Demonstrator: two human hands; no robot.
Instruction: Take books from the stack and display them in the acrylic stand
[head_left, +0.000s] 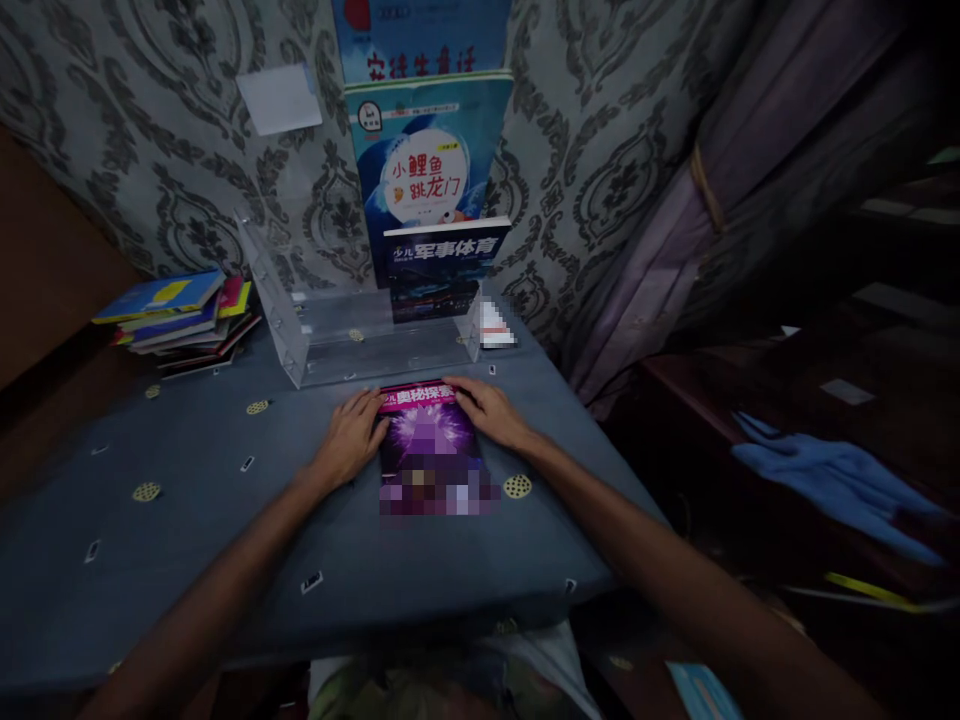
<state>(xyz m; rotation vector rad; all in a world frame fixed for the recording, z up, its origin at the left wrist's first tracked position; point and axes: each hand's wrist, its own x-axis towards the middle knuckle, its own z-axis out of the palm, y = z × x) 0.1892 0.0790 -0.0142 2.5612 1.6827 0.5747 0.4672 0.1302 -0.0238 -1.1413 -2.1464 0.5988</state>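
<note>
A purple and pink book (431, 432) with white lettering lies face up on the dark cloth-covered table, in front of a clear stand. My left hand (351, 437) grips its upper left edge, thumb along the side and fingers by the corner. At the upper right corner my right hand (491, 410) holds the book, fingertips at the top edge. The clear acrylic stand (352, 350) has upright tiers. In it a dark blue book (442, 275), a teal book (427, 130) and a blue book (420, 40) stand one above another, covers facing me.
A stack of books (180, 315) sits at the table's left rear. A white item (496, 328), partly blurred, is beside the stand. Patterned wallpaper and a tied curtain (660, 220) border the table. To the right, a blue cloth (832, 485) lies on a dark reddish surface.
</note>
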